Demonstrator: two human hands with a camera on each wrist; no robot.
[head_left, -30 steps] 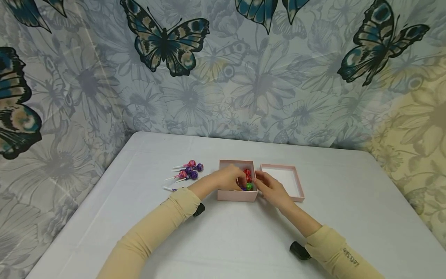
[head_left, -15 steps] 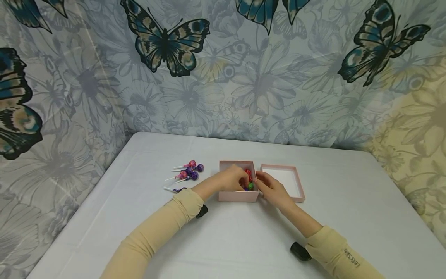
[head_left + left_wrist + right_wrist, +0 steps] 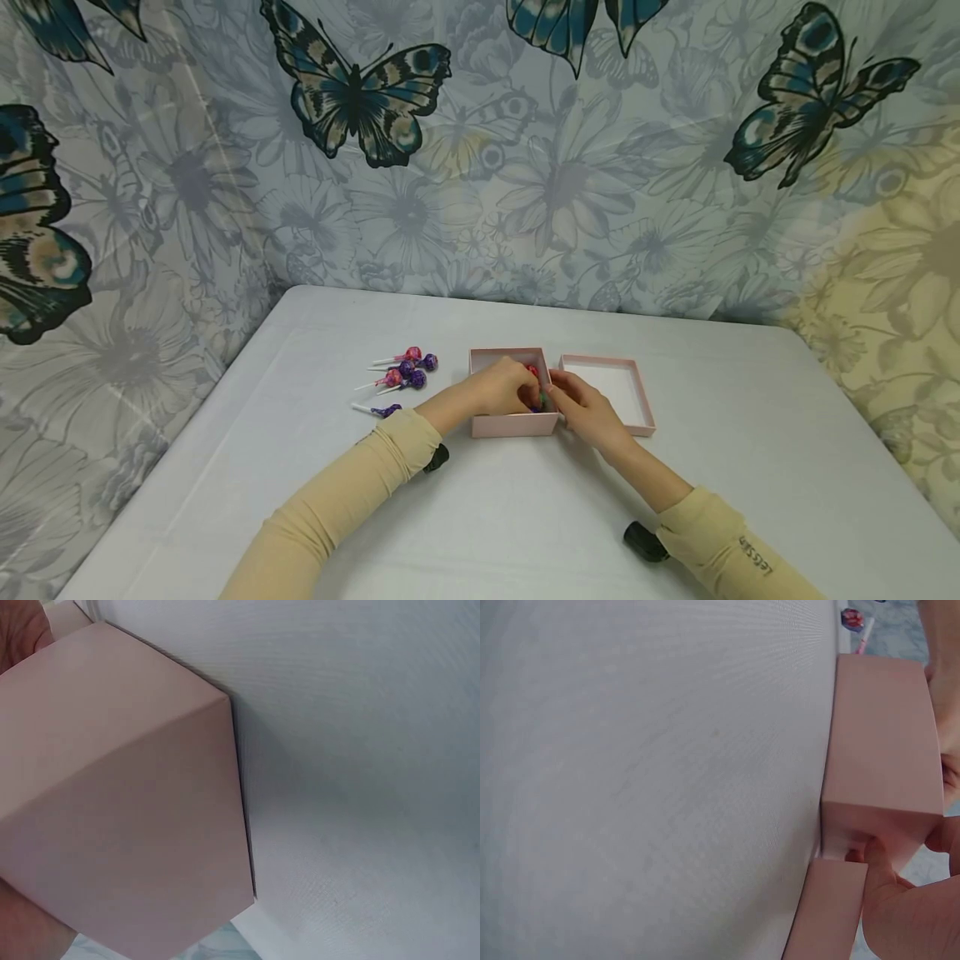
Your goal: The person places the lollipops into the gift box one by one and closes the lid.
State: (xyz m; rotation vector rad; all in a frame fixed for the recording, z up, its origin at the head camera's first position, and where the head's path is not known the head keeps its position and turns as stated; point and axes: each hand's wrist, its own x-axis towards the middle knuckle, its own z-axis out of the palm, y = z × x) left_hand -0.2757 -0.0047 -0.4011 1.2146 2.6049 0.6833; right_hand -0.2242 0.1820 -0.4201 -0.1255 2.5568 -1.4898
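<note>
A pink open-topped box [image 3: 513, 426] stands on the table, with red, green and purple wrapped lollipops [image 3: 532, 369] partly seen inside. My left hand [image 3: 501, 385] reaches over the near wall into it, fingers bent down among the lollipops; the fingertips are hidden, so whether they pinch one cannot be seen. At the box's right wall is my right hand [image 3: 588, 410]. In the right wrist view, its fingers [image 3: 881, 864] press the outside of the box [image 3: 885, 735] while another digit reaches the rim, gripping that wall. The left wrist view mostly shows the box's outer sides [image 3: 150, 802].
Several purple and pink lollipops [image 3: 405, 371] lie left of the box, one purple lollipop [image 3: 386, 411] nearer the left sleeve. Right of the box lies its shallow pink lid [image 3: 641, 392], inside up. Patterned butterfly cloth [image 3: 480, 208] hangs behind the white table [image 3: 480, 517].
My left hand has shifted slightly to the right inside the box, covering more of the red and green lollipops. My right hand stays at the right wall.
</note>
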